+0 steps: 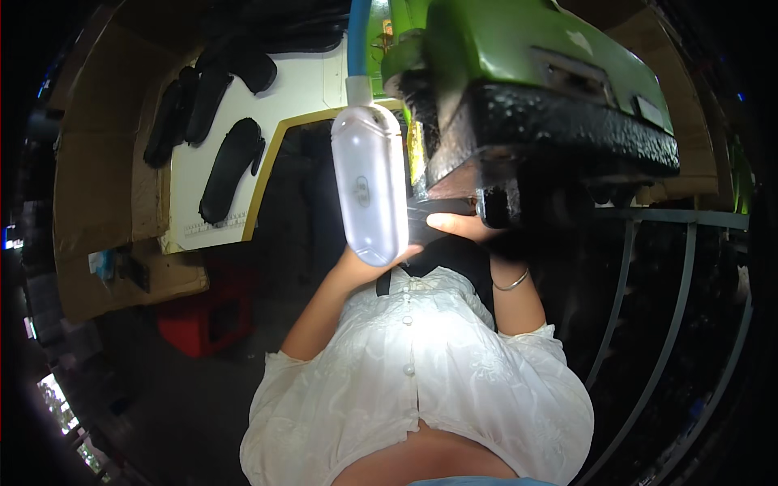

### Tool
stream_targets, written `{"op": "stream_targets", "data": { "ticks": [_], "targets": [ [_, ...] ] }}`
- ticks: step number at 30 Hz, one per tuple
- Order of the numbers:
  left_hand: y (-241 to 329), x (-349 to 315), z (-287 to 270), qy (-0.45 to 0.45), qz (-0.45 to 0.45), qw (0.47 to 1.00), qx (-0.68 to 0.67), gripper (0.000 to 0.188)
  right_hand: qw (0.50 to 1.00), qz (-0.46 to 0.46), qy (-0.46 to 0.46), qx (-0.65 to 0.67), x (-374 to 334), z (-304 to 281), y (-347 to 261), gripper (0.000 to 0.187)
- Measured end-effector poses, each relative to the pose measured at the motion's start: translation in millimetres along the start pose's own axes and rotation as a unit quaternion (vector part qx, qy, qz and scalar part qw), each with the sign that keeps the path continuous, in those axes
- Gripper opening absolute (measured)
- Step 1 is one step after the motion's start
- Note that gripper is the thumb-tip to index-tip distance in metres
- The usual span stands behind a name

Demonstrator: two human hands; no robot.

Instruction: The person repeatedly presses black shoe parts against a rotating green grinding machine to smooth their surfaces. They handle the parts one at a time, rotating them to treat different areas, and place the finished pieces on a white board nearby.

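A dark, flat piece (442, 212) lies between my hands, under the lower part of a green machine (559, 65). My right hand (466, 227) has its thumb stretched across this piece, with the other fingers hidden in shadow and behind the machine; it grips the piece. My left hand (405, 257) is at the near left side of the same piece. Most of it is hidden behind a pale translucent lamp head (369, 186), so its grip does not show. The exact kind of the dark piece cannot be made out.
To the left, a white worktop (271, 93) with a yellow edge carries several black, sole-shaped pieces (231, 170). Cardboard (109, 162) borders it. A red stool (207, 320) stands below. The lamp's blue arm (358, 40) comes from above. Metal bars (689, 267) are on the right.
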State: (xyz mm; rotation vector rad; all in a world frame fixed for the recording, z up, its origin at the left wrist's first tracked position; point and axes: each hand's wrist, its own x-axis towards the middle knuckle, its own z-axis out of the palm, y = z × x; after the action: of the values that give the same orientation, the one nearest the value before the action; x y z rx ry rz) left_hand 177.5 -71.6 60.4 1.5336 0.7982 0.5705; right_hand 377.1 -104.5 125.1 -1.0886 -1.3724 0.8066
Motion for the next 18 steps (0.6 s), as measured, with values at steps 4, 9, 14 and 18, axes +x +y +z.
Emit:
{"op": "stream_targets", "data": {
  "ticks": [4,9,14,18],
  "targets": [
    [57.0,22.9,17.0,0.023,0.079,0.996,-0.030,0.035,0.995,0.039,0.054,0.078,-9.1,6.6,9.7,0.017],
    [35.3,25.5,29.1,0.062,0.055,0.989,-0.126,0.037,0.978,0.159,0.033,0.129,-42.0,1.7,10.8,0.025],
    [37.6,20.1,46.7,0.160,0.104,0.959,-0.209,0.026,0.979,0.187,-0.068,-0.051,-63.1,-60.0,11.6,0.023],
    [36.9,19.9,39.8,0.118,0.071,0.976,-0.171,0.029,0.972,0.160,0.098,0.140,-56.0,-88.6,10.3,0.025]
  ]
}}
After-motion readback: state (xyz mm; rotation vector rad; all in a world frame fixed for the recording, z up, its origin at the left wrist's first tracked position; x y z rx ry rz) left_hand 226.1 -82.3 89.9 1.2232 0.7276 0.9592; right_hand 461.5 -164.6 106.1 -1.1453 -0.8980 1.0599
